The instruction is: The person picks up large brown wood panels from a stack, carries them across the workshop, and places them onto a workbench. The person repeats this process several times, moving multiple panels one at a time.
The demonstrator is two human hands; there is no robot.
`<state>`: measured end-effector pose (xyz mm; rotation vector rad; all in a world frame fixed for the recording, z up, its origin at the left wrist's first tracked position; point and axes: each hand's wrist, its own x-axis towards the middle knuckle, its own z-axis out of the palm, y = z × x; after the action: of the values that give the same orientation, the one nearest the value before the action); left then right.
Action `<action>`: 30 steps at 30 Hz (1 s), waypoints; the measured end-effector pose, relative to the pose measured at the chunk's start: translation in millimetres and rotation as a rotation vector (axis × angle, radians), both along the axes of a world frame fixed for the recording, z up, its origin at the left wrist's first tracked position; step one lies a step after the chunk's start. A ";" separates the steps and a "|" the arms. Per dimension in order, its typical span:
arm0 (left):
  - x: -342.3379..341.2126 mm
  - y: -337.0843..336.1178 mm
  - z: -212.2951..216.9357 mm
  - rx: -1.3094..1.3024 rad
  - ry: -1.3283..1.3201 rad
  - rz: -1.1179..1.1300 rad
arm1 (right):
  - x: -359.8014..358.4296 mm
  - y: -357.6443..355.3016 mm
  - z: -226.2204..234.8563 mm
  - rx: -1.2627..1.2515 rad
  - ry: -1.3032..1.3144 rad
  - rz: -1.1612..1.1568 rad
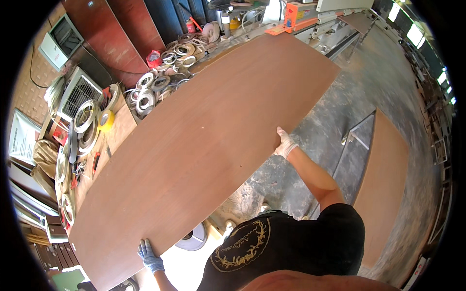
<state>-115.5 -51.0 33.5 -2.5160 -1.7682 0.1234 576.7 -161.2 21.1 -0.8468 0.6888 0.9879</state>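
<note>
A long brown wood-grain board (194,145) stretches diagonally in front of me, from the lower left to the upper right. My right hand (286,144), in a whitish glove, grips its near edge right of the middle. The thumb shows, while the other fingers are partly hidden at the edge. At the board's lower-left end, my left hand (150,257) in a blue-grey glove rests by the near edge, fingers laid flat on the top face. Whether its thumb goes under the edge is hidden.
Left of the board, a wooden workbench (124,127) carries rolls of edge banding (145,100), yellow tape (106,120) and a red-black cutter (95,164). Orange machinery (298,17) stands beyond the far end. Another brown panel (383,179) leans on a metal frame (357,133) at right.
</note>
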 end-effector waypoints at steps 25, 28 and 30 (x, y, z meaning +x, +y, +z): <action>96.2 -15.1 12.6 -0.004 -0.065 0.020 | 67.0 9.5 45.4 -0.367 -0.062 -0.018; 101.3 -12.4 -3.0 0.040 -0.089 -0.055 | 102.1 -4.0 9.5 -0.200 -0.082 -0.036; 122.2 -16.3 4.5 0.011 -0.091 -0.035 | 125.7 -9.4 1.3 -0.271 -0.024 -0.041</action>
<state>6.7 -67.4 38.0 -2.5830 -1.7498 -0.0030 702.3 -170.6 22.4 -1.0752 0.8280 0.8577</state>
